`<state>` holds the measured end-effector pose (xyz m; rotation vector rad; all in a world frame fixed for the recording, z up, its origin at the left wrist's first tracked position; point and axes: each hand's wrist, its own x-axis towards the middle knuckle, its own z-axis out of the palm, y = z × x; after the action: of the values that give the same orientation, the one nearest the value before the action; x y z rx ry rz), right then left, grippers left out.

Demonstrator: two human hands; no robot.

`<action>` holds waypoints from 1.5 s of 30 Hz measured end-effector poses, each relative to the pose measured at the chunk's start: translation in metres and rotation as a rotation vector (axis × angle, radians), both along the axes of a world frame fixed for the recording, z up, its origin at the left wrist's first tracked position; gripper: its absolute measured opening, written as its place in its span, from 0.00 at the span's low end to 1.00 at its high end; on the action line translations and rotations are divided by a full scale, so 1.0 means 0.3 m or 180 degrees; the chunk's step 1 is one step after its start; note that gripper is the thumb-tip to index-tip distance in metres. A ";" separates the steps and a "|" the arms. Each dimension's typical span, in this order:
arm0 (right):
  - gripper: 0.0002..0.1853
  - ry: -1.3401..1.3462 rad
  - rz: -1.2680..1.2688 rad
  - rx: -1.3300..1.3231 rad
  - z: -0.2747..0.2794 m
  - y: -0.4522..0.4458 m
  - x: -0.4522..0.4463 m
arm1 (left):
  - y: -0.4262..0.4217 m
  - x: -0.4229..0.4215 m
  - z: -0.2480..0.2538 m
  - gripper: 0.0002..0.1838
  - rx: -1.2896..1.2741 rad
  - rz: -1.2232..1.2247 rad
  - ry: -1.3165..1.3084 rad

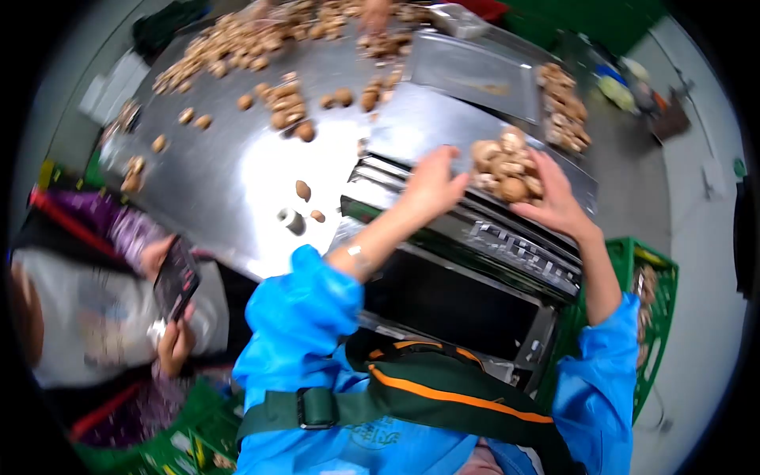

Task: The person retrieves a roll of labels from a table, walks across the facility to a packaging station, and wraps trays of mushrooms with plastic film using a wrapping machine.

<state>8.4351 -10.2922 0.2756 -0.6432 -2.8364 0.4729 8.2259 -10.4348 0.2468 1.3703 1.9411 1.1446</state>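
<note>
A pack of brown mushrooms (503, 165) sits on the metal top plate (419, 119) of a machine in front of me. My right hand (560, 199) is closed around the pack's right end, with the thumb along its near side and the fingers behind. At the pack's left, my left hand (431, 186) is open, thumb and fingers apart, with a small gap to the mushrooms. Whether the mushrooms lie in a tray is hidden.
Loose mushrooms (229, 43) cover the far part of the steel table (214, 158). A white roll (290, 220) stands left of the machine. Another mushroom pack (564, 107) lies at right. Beside me, a person holds a phone (176, 279). A green crate (669, 317) stands right.
</note>
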 end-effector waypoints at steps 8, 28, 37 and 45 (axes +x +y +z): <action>0.50 0.0137 0.0130 -0.0079 0.027 0.029 -0.037 | 0.245 -0.012 0.034 0.58 0.0804 -0.1576 0.1316; 0.20 -0.0666 -0.2672 0.0867 -0.110 -0.360 0.338 | -0.213 -0.076 -0.011 0.19 -0.0211 0.0084 0.3057; 0.12 0.2943 -0.2611 -0.5555 -0.023 -0.487 0.496 | -0.339 -0.177 0.110 0.14 -0.1460 -0.0480 -0.3563; 0.06 0.4985 0.0843 -0.5647 0.322 -0.173 0.391 | -0.025 -0.157 0.350 0.21 0.2081 -0.2645 -0.4428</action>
<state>8.5525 -10.3441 0.3723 0.1196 -0.5135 2.1340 8.1788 -10.4422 0.3519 0.9209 0.0030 1.5978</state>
